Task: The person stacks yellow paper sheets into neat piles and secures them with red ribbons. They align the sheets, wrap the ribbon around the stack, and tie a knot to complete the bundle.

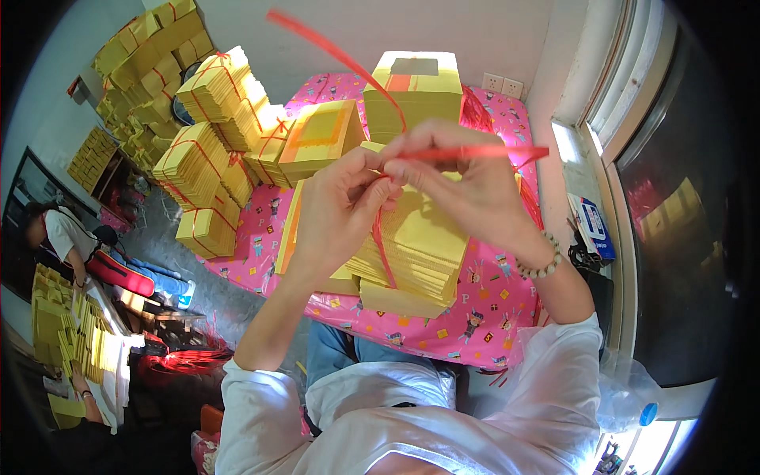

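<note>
My left hand [336, 210] and my right hand [467, 186] meet above a thick stack of yellow paper sheets [419, 253] on a table with a pink patterned cloth [491, 305]. Both hands pinch a red plastic string [475, 152]; one end runs right past my right fingers, the other curves up and left. The string also loops down around the stack's left side. My right wrist wears a bead bracelet [542, 265].
Tied yellow paper bundles [210, 127] pile at the table's left, with a tall stack [413, 91] behind. More bundles fill the far left corner. Other people work on the floor at the left among paper [75, 332] and red string [182, 360]. A window ledge lies right.
</note>
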`<state>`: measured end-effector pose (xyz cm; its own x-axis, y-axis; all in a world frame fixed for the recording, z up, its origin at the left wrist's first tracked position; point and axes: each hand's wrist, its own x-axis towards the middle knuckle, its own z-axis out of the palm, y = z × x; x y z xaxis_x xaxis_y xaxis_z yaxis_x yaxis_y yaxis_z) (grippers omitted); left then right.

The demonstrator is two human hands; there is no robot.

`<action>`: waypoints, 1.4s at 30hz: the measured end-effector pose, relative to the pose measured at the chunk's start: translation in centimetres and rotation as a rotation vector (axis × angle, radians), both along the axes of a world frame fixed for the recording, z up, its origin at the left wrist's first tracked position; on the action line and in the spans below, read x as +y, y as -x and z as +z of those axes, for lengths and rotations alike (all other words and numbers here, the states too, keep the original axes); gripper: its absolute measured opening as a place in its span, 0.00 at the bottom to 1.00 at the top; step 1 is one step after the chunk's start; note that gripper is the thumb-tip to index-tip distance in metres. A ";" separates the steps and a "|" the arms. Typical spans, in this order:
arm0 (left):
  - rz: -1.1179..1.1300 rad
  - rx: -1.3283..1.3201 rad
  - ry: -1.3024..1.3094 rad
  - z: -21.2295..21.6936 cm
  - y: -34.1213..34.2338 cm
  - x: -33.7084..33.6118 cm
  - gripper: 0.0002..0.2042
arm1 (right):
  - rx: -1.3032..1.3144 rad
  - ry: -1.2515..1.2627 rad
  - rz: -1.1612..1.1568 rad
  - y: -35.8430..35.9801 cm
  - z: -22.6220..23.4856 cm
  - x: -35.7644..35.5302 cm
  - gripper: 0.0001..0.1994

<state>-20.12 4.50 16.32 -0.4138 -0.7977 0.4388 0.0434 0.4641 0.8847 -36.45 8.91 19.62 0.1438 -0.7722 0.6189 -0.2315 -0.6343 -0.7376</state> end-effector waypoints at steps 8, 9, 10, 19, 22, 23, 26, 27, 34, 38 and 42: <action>0.073 -0.010 -0.016 0.2 -0.1 -0.1 0.11 | 0.109 -0.007 0.041 0.4 1.3 -0.1 0.06; 0.080 0.003 0.016 0.0 0.0 -0.1 0.12 | 0.201 0.044 0.005 0.2 1.2 0.1 0.06; 0.090 -0.009 0.050 0.0 0.0 0.0 0.11 | 0.292 0.095 -0.031 0.0 1.1 0.3 0.05; 0.152 -0.016 0.138 -1.1 0.3 0.7 0.10 | 0.193 -0.046 -0.009 2.0 1.6 -0.5 0.09; 0.150 -0.033 0.135 -1.1 0.3 0.8 0.09 | 0.257 -0.269 -0.201 3.2 2.5 -1.7 0.12; 0.150 -0.048 0.146 -1.1 0.3 0.8 0.09 | 0.289 -0.314 -0.143 3.4 2.4 -2.3 0.13; 0.151 -0.072 0.169 -1.1 0.4 0.6 0.09 | 0.305 -0.336 0.088 2.9 1.0 -3.9 0.14; 0.152 -0.066 0.170 -1.1 0.4 0.6 0.09 | 0.296 -0.322 0.178 2.6 0.7 -4.3 0.14; 0.153 -0.138 0.126 -0.6 0.0 0.9 0.10 | 0.293 -0.406 0.035 2.9 -0.4 -4.7 0.10; 0.177 -0.185 0.366 -0.7 -0.5 0.3 0.10 | 0.255 -0.263 -0.114 3.0 -1.4 -4.5 0.11; 0.155 -0.281 0.429 -1.2 -1.2 0.2 0.08 | 0.203 -0.405 -0.109 3.3 -2.1 -4.4 0.08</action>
<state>-18.96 4.69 15.10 -0.4543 -0.6320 0.6279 -0.2655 0.7688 0.5818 -39.73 4.51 17.54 0.1352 -0.9633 0.2320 -0.4465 -0.2683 -0.8536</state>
